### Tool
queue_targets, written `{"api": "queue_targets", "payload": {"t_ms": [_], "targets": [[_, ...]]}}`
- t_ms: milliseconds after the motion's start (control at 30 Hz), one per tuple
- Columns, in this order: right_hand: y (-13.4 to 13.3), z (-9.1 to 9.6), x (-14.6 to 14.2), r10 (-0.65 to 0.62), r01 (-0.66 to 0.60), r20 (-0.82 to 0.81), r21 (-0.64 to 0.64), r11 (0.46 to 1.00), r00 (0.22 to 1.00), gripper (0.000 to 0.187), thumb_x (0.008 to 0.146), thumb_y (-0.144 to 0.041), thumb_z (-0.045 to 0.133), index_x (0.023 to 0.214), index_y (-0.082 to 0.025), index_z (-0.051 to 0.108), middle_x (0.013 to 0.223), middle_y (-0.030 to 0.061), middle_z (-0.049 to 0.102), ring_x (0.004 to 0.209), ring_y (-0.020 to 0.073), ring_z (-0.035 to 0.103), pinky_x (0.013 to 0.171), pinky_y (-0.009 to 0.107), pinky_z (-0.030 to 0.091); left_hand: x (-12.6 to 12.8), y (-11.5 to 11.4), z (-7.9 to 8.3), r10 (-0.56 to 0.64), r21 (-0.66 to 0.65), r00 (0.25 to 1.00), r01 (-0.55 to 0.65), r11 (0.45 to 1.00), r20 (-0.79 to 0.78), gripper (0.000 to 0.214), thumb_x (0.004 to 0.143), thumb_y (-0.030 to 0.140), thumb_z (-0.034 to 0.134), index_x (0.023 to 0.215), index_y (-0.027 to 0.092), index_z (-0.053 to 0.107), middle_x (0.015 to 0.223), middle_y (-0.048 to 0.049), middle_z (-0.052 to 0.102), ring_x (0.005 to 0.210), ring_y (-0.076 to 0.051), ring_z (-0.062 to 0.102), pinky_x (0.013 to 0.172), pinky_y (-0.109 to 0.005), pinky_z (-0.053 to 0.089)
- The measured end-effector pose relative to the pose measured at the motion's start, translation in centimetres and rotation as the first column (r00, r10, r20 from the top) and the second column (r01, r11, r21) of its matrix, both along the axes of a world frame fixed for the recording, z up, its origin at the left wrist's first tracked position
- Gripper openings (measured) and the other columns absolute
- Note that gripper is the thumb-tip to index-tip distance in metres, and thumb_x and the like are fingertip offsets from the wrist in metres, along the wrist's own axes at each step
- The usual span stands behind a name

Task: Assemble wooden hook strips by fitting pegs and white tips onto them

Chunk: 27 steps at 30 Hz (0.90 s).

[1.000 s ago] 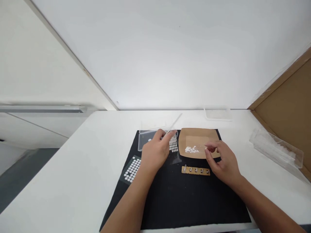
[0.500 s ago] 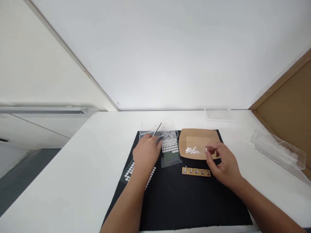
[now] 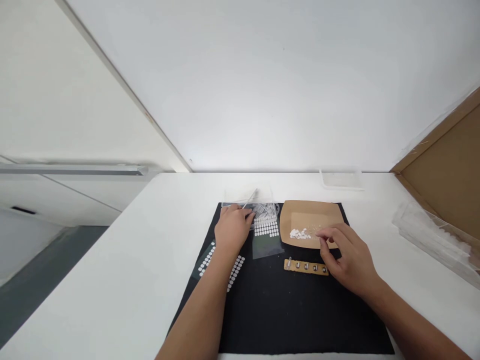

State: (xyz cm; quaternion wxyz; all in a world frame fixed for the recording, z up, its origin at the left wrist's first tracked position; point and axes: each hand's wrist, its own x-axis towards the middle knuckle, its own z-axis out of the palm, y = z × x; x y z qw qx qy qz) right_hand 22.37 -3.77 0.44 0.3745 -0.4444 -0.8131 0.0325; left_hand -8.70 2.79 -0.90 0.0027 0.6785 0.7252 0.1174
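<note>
My left hand [image 3: 233, 227] reaches over a clear plastic box [image 3: 248, 192] of small transparent pieces [image 3: 264, 210], its fingers closed round a slim metal tool [image 3: 250, 199] that points up and right. A sheet of white dots [image 3: 267, 228] lies beside it; more dot sheets [image 3: 235, 272] lie under my forearm. Over the right side of a brown paper tray [image 3: 314, 206] is my right hand [image 3: 348, 255], thumb and forefinger slightly apart, nothing visible between them. Loose white dots [image 3: 298, 234] lie in the tray. Below it sits a tan strip [image 3: 306, 266] with several metal pieces and one clear upright piece.
A black mat [image 3: 300, 315] covers the middle of the white table [image 3: 142, 260]. A shallow clear container [image 3: 341, 180] stands by the back wall. On the right are clear plastic trays [image 3: 431, 232] and a cardboard panel [image 3: 446, 160].
My right thumb and forefinger have parted from a pinch over the tray. The metal tool in my left hand now leans lower. The whole view has shifted slightly.
</note>
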Motion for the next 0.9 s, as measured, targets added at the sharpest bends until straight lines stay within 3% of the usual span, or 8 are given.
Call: {"api": "queue_targets", "payload": {"t_ms": [167,333,433,500,600,700,900], "targets": [[0.1,0.1,-0.1,-0.004,0.005,0.058,-0.013,1.000,0.998,0.013,0.103,-0.018,0.058,0.112,-0.025,0.066,0.103,0.0062,0.073,0.099,0.0246,0.070,0.081,0.039,0.060,0.0,0.1,0.0,-0.017,0.023,1.000,0.017,1.000,0.023,0.034,0.105,0.032,0.054,0.095,0.024,0.086,0.096,-0.0117,0.072,0.102,-0.030,0.060,0.086,-0.039,0.055],[0.1,-0.1,-0.1,-0.002,0.004,0.041,-0.036,0.999,0.999,0.013,0.103,-0.019,0.059,0.112,-0.024,0.067,0.103,0.0064,0.073,0.098,0.0248,0.070,0.081,0.038,0.060,0.1,-0.1,0.5,0.026,0.107,0.999,-0.030,0.994,0.034,0.036,0.108,0.030,0.048,0.102,0.018,0.081,0.104,-0.0150,0.071,0.112,-0.034,0.060,0.087,-0.040,0.055],[0.1,0.0,-0.3,-0.008,0.007,-0.023,-0.060,0.998,1.000,0.014,0.103,-0.019,0.059,0.112,-0.025,0.068,0.102,0.0063,0.072,0.093,0.0236,0.069,0.079,0.038,0.059,1.0,-0.6,1.5,-0.042,0.236,0.982,-0.003,0.972,0.186,0.032,0.108,0.035,0.052,0.102,0.017,0.078,0.097,-0.0115,0.070,0.100,-0.029,0.064,0.089,-0.039,0.055],[0.0,0.1,-0.5,-0.001,-0.010,-0.103,-0.103,0.995,0.995,0.013,0.104,-0.021,0.059,0.112,-0.025,0.069,0.100,0.0055,0.072,0.086,0.0210,0.067,0.074,0.035,0.058,2.3,-1.3,2.2,-0.172,0.313,0.899,0.042,0.949,0.403,0.027,0.105,0.037,0.059,0.096,0.019,0.077,0.086,-0.0063,0.070,0.084,-0.023,0.066,0.082,-0.035,0.055],[-0.3,0.4,-0.9,0.014,-0.069,-0.267,-0.197,0.978,0.964,0.013,0.105,-0.027,0.062,0.115,-0.026,0.071,0.096,0.0034,0.072,0.075,0.0169,0.065,0.062,0.030,0.054,5.1,-3.0,2.9,-0.368,0.345,0.693,0.180,0.921,0.620,0.021,0.102,0.037,0.066,0.096,0.022,0.078,0.090,-0.0033,0.074,0.078,-0.018,0.067,0.075,-0.030,0.055],[-0.6,0.5,-1.6,-0.032,-0.124,-0.461,-0.304,0.945,0.887,0.019,0.105,-0.035,0.066,0.121,-0.026,0.072,0.094,0.0026,0.074,0.070,0.0153,0.065,0.060,0.028,0.055,7.5,-4.6,3.0,-0.504,0.388,0.571,0.321,0.864,0.648,0.017,0.101,0.032,0.069,0.093,0.022,0.080,0.078,-0.0003,0.069,0.069,-0.015,0.063,0.067,-0.026,0.052],[-1.1,0.8,-2.5,-0.058,-0.251,-0.586,-0.431,0.867,0.808,0.019,0.102,-0.041,0.071,0.112,-0.026,0.078,0.101,0.0045,0.078,0.078,0.0158,0.069,0.063,0.026,0.055,8.7,-5.2,2.1,-0.735,0.601,0.482,0.430,0.673,0.478,0.007,0.100,0.022,0.074,0.100,0.020,0.081,0.077,-0.0012,0.071,0.069,-0.014,0.064,0.062,-0.024,0.049]]}}
